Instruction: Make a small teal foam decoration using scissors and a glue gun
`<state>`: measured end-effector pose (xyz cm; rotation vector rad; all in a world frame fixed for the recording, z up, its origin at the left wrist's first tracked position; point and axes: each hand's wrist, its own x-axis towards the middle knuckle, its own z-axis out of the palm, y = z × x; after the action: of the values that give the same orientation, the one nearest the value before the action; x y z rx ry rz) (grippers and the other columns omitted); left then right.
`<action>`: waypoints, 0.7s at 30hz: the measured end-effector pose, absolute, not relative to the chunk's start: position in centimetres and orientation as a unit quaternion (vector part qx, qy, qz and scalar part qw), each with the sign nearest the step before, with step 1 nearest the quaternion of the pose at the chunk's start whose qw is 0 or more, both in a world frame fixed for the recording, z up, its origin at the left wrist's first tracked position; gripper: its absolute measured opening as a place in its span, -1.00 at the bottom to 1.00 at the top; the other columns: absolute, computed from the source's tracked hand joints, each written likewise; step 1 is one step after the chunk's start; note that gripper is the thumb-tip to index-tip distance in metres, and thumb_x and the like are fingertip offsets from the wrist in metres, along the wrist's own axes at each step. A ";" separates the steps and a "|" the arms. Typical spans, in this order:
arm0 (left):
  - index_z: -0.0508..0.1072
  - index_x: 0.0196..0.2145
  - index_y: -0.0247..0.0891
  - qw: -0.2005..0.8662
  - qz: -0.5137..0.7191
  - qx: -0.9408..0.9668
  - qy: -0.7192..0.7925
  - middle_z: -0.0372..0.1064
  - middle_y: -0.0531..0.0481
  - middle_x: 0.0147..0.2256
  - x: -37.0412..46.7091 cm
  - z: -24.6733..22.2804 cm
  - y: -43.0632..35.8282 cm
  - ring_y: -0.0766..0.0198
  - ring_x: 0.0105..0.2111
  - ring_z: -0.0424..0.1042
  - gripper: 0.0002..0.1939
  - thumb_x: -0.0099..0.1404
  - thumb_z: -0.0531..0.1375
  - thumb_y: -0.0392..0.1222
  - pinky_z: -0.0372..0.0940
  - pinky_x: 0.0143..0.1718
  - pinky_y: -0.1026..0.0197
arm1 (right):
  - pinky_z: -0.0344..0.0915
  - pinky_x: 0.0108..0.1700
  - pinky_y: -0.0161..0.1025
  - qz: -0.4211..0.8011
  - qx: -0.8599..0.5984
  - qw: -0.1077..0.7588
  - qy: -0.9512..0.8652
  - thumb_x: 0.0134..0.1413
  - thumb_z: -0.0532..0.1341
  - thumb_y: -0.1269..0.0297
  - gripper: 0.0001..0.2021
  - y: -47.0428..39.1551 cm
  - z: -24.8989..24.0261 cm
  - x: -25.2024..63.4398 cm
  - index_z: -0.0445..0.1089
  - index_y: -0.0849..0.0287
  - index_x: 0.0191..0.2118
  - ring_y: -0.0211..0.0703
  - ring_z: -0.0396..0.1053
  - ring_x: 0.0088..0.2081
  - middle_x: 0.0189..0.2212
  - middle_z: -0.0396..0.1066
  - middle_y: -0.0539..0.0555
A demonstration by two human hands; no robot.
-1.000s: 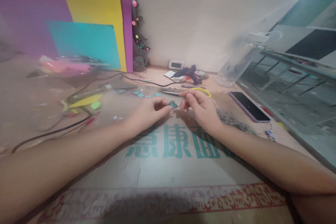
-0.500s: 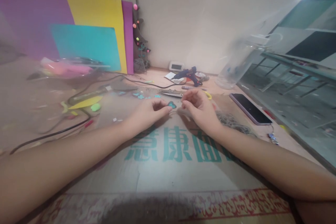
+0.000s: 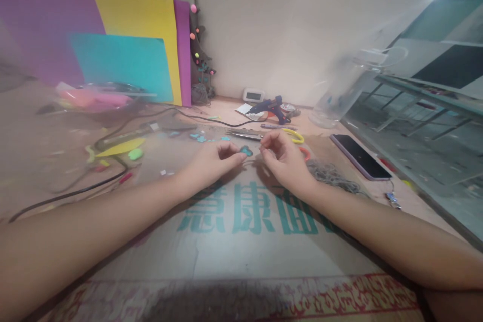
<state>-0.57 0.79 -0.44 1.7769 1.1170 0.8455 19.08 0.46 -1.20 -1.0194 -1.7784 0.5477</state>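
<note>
My left hand [image 3: 222,161] pinches a small teal piece [image 3: 246,151] between thumb and forefinger, above a printed sheet [image 3: 241,256] with teal characters. Just to the right, my right hand [image 3: 281,158] has thumb and forefinger drawn together; whatever sits between these fingertips is too small to make out. A gap separates the two hands. Behind them lie scissors with a yellow handle [image 3: 296,136], their blades pointing left. Small teal pieces [image 3: 199,138] are scattered behind my left hand. Grey cord [image 3: 332,176] lies in a heap beside my right wrist.
A phone [image 3: 360,157] and a clear plastic jug [image 3: 334,95] are on the right. At the back are a dark glue gun [image 3: 271,108] and a small white clock [image 3: 253,94]. Coloured sheets [image 3: 128,63] stand at the left; a black cable [image 3: 75,192] crosses the table.
My right hand has shifted slightly left and down, showing more of the yellow handle and an orange-red loop. My left hand keeps its pinch on the teal piece.
</note>
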 end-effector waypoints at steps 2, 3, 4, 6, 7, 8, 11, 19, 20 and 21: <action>0.46 -0.43 -0.29 0.425 0.336 0.709 0.452 0.45 0.02 -0.50 -0.6 -0.4 0.8 0.30 -0.50 0.36 -0.71 0.23 0.20 0.02 0.21 -0.46 0.28 | 0.24 -0.22 -0.22 0.231 -0.419 0.483 -0.733 0.05 0.10 0.52 -0.84 0.4 -1.2 19.1 0.22 0.10 -0.27 -0.18 0.27 -0.26 -0.34 0.26 0.01; 0.46 -0.42 -0.29 0.425 0.335 0.709 0.452 0.45 0.02 -0.49 -0.6 -0.4 0.8 0.30 -0.49 0.37 -0.71 0.23 0.20 0.02 0.21 -0.45 0.28 | 0.23 -0.23 -0.22 0.233 -0.418 0.483 -0.733 0.05 0.10 0.52 -0.84 0.4 -1.2 19.1 0.21 0.10 -0.28 -0.18 0.27 -0.26 -0.34 0.25 0.01; 0.46 -0.42 -0.29 0.427 0.335 0.708 0.452 0.45 0.02 -0.49 -0.6 -0.5 0.8 0.30 -0.49 0.37 -0.71 0.24 0.20 0.02 0.22 -0.44 0.28 | 0.22 -0.23 -0.22 0.234 -0.416 0.484 -0.734 0.05 0.09 0.52 -0.84 0.4 -1.2 19.1 0.20 0.10 -0.29 -0.19 0.26 -0.27 -0.35 0.24 0.01; 0.46 -0.41 -0.29 0.429 0.336 0.708 0.449 0.45 0.02 -0.49 -0.7 -0.6 0.8 0.30 -0.49 0.38 -0.70 0.24 0.20 0.03 0.21 -0.45 0.28 | 0.21 -0.24 -0.21 0.230 -0.413 0.485 -0.736 0.03 0.08 0.54 -0.83 0.4 -1.2 19.2 0.19 0.10 -0.31 -0.19 0.23 -0.29 -0.36 0.22 0.00; 0.45 -0.41 -0.29 0.429 0.338 0.709 0.446 0.45 0.02 -0.49 -0.7 -0.7 0.8 0.30 -0.50 0.37 -0.70 0.24 0.20 0.04 0.21 -0.46 0.28 | 0.20 -0.25 -0.21 0.228 -0.413 0.483 -0.738 0.02 0.07 0.55 -0.82 0.4 -1.2 19.2 0.18 0.10 -0.31 -0.19 0.22 -0.30 -0.36 0.21 0.00; 0.45 -0.41 -0.29 0.431 0.339 0.708 0.445 0.45 0.02 -0.49 -0.7 -0.8 0.8 0.31 -0.50 0.37 -0.69 0.24 0.20 0.04 0.21 -0.46 0.28 | 0.19 -0.26 -0.21 0.224 -0.413 0.480 -0.741 0.01 0.07 0.55 -0.82 0.4 -1.2 19.3 0.18 0.10 -0.32 -0.19 0.21 -0.31 -0.37 0.20 -0.01; 0.45 -0.41 -0.29 0.434 0.336 0.708 0.445 0.45 0.01 -0.49 -0.7 -0.9 0.9 0.31 -0.50 0.37 -0.69 0.25 0.19 0.04 0.21 -0.47 0.28 | 0.16 -0.29 -0.22 0.215 -0.417 0.472 -0.747 0.00 0.06 0.56 -0.81 0.3 -1.2 19.3 0.16 0.09 -0.33 -0.19 0.17 -0.33 -0.40 0.16 -0.02; 0.45 -0.43 -0.28 0.426 0.332 0.717 0.442 0.47 -0.01 -0.47 -0.7 -0.6 0.8 0.29 -0.49 0.39 -0.69 0.25 0.19 0.04 0.23 -0.45 0.27 | 0.16 -0.32 -0.22 0.223 -0.413 0.463 -0.752 0.09 0.07 0.52 -0.85 0.1 -1.2 19.4 0.17 0.09 -0.31 -0.19 0.16 -0.36 -0.39 0.15 -0.01; 0.45 -0.42 -0.28 0.425 0.333 0.717 0.442 0.47 -0.01 -0.47 -0.8 -0.6 0.8 0.29 -0.48 0.39 -0.69 0.25 0.19 0.04 0.23 -0.45 0.27 | 0.16 -0.33 -0.22 0.227 -0.413 0.465 -0.749 0.11 0.07 0.50 -0.86 0.2 -1.3 19.4 0.18 0.09 -0.30 -0.20 0.16 -0.37 -0.39 0.15 -0.01; 0.45 -0.42 -0.28 0.423 0.333 0.717 0.442 0.47 -0.01 -0.47 -0.8 -0.7 0.8 0.29 -0.48 0.39 -0.69 0.25 0.19 0.04 0.22 -0.45 0.28 | 0.17 -0.33 -0.22 0.235 -0.415 0.468 -0.744 0.13 0.08 0.48 -0.88 0.2 -1.3 19.3 0.19 0.09 -0.28 -0.20 0.17 -0.37 -0.40 0.15 -0.02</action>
<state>-0.77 0.81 -0.69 1.7956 1.1070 0.8345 19.33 0.16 -1.29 -1.0178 -1.8238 0.5760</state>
